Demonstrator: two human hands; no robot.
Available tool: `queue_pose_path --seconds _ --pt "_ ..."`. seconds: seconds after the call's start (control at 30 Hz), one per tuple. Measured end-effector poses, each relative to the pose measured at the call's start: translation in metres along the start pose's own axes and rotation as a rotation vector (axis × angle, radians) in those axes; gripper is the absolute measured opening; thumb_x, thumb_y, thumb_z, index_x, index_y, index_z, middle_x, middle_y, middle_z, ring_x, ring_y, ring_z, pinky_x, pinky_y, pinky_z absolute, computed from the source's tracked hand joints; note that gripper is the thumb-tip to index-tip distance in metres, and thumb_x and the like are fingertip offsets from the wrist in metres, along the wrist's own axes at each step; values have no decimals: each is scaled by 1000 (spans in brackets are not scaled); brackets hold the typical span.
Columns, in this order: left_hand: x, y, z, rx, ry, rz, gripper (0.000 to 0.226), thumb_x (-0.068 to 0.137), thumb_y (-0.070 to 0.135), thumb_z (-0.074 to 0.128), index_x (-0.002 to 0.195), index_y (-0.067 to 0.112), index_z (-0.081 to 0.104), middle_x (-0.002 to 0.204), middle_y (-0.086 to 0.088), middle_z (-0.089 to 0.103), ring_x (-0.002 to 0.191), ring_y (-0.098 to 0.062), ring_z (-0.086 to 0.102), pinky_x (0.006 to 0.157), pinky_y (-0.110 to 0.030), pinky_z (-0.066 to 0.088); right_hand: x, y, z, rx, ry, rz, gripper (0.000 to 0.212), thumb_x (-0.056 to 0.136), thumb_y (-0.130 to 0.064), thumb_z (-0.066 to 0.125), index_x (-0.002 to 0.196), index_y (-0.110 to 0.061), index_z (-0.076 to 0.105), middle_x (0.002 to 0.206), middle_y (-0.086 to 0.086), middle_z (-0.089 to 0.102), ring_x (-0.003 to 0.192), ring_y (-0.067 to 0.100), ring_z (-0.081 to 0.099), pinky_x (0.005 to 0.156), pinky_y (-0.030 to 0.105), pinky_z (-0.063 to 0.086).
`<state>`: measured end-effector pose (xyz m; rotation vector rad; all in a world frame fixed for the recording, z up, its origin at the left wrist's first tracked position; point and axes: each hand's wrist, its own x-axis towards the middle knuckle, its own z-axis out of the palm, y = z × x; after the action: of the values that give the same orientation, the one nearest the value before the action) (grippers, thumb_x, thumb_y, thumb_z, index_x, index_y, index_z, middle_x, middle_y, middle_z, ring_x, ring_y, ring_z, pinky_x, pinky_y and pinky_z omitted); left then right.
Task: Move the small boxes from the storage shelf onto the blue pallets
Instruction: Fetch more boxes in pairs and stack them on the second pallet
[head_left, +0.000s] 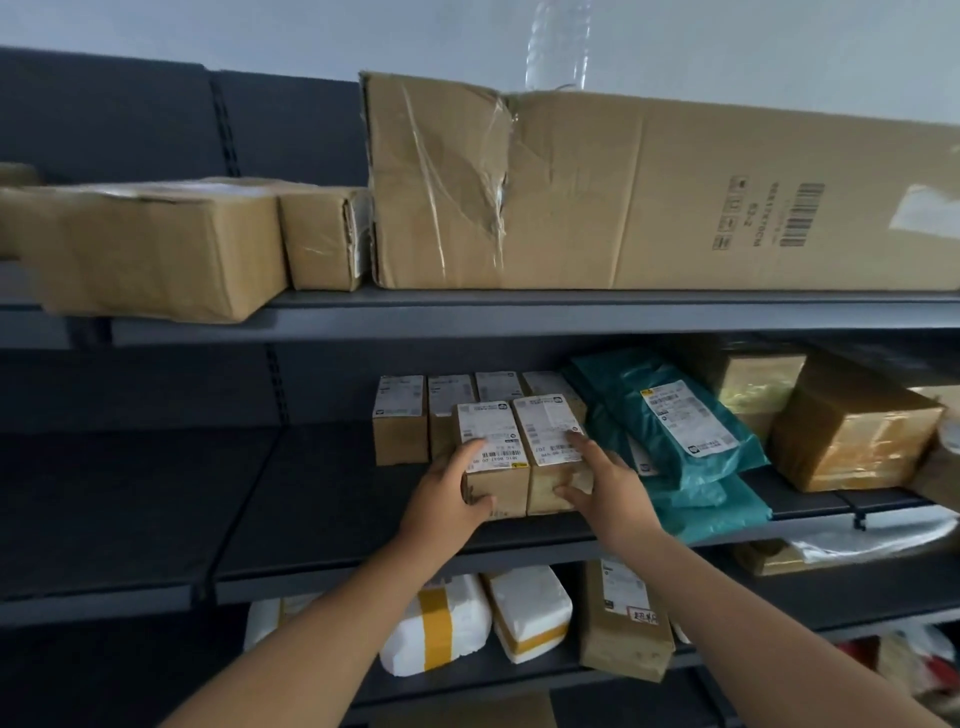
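Two small brown boxes with white labels stand side by side at the front of the middle shelf (311, 499). My left hand (447, 499) grips the left small box (493, 441), fingers on its top and front. My right hand (602, 483) grips the right small box (545, 426) from its right side. Behind them a row of several more small labelled boxes (400, 421) stands upright. No blue pallets are in view.
Teal mailer bags (675, 415) lie right of the small boxes, then taped brown cartons (852, 441). The upper shelf holds a long carton (649, 197) and smaller cartons (156, 249). White parcels (441, 623) sit on the lower shelf.
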<state>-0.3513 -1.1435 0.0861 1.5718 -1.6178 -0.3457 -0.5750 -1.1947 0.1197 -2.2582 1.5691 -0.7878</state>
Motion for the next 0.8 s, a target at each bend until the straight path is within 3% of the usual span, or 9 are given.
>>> queue_pose_path --seconds 0.1,0.17,0.33,0.47,0.63,0.8 --pt "-17 -11 -34 2 59 5 71 81 23 75 138 45 39 143 10 47 124 -2 47 89 1 32 -3 -36 8 11 -15 -53 74 84 -30 73 146 -39 32 135 9 52 113 28 57 93 35 48" --pt "-31 -22 -61 6 107 -1 70 81 21 75 139 42 40 143 10 46 122 1 44 87 5 29 -5 -65 18 21 -30 -88 75 85 -32 73 146 -41 31 137 9 50 114 27 57 95 34 48" --pt "-78 -58 -137 36 216 -61 74 80 21 76 137 47 36 144 9 42 124 -8 48 99 -21 45 -16 -150 57 21 -78 -199 76 86 -32 70 146 -43 23 138 4 49 112 21 58 92 32 50" --pt "-124 -92 -210 103 321 -118 76 77 20 77 137 44 38 144 5 44 122 -11 50 99 -25 48 -30 -228 100 62 -142 -284 77 86 -31 71 146 -42 23 135 4 52 106 19 60 89 30 52" --pt "-190 -137 -312 213 418 -217 74 75 27 79 136 42 40 145 3 43 123 -16 51 97 -33 51 -55 -338 157 179 -206 -404 75 84 -28 73 146 -38 31 141 5 44 119 23 53 99 35 48" --pt "-268 -173 -410 271 530 -347 71 77 31 78 136 40 42 148 9 40 125 -14 48 102 -32 46 -90 -450 217 276 -293 -516 74 82 -24 76 144 -36 38 140 5 45 120 20 52 100 29 45"
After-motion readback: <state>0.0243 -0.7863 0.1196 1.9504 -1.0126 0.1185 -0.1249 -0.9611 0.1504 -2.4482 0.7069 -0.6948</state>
